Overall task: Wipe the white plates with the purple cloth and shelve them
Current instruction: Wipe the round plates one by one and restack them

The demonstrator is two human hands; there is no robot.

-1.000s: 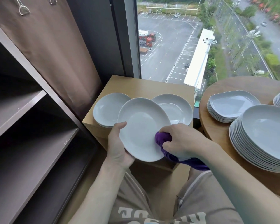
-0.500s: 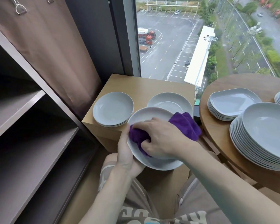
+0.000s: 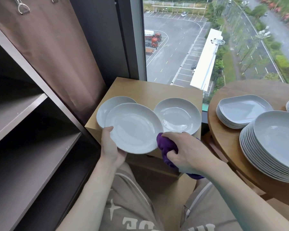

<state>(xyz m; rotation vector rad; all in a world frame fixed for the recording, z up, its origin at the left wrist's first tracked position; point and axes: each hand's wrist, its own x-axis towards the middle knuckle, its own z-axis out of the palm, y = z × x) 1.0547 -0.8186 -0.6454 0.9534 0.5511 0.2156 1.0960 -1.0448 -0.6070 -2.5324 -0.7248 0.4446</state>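
- Head view: left hand [image 3: 111, 148] is clamped on the near-left rim of a plate [image 3: 133, 128], thumb on top.
- Right hand [image 3: 184, 150] is closed around the cloth [image 3: 165, 147], bunched against the plate's right edge.
- Plate is held above the cabinet [image 3: 147, 90], overlapping a stack [image 3: 103, 109].

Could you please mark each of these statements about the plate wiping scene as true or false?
1. The left hand holds a white plate by its rim. True.
2. The purple cloth lies on the round table. False: the right hand grips it at the plate's edge.
3. The shelves already hold plates. False: no plates on them.
4. Plates are stacked on the round table. True.
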